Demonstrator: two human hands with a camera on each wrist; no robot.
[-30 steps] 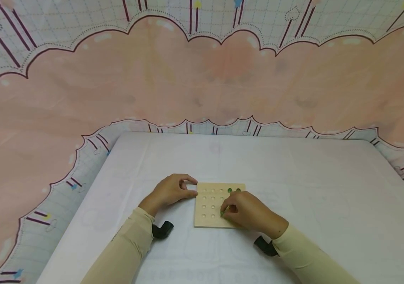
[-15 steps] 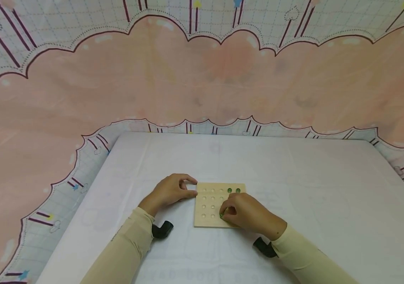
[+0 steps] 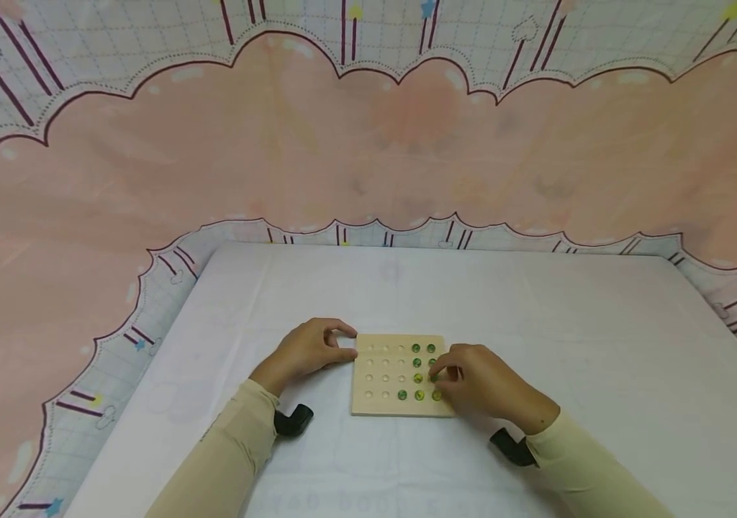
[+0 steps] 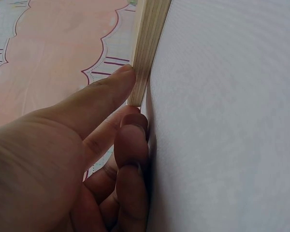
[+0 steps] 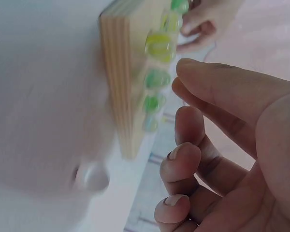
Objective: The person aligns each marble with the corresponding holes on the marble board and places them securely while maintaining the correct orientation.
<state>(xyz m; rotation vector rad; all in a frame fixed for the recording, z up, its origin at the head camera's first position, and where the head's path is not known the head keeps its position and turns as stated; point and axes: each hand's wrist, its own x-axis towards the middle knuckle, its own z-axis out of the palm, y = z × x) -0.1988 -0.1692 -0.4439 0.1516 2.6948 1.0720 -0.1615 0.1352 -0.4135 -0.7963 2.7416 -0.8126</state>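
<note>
A square pale wooden board [image 3: 378, 411] with rows of round hollows lies on the white cloth. Several green and yellow-green glass marbles [image 3: 416, 348] sit in hollows on its right side, and the front row holds a green marble [image 3: 402, 395] farther left. My left hand [image 3: 306, 350] touches the board's left edge with thumb and forefinger tips; in the left wrist view the thumb [image 4: 104, 94] presses against the side. My right hand [image 3: 488, 381] hovers by the right edge, covering part of it. In the right wrist view its bent fingers [image 5: 188, 125] hold nothing, apart from the marbles [image 5: 157, 78].
White cloth [image 3: 537, 309] covers the table around the board. A small round glassy thing [image 5: 96, 178] lies on the cloth beyond the board's right side in the right wrist view. A peach and white patterned curtain [image 3: 355, 158] stands behind the table.
My right hand has let go of a green marble, now in the front row, and moved right to the board's edge, uncovering more marbles. The left hand has stayed at the left edge.
</note>
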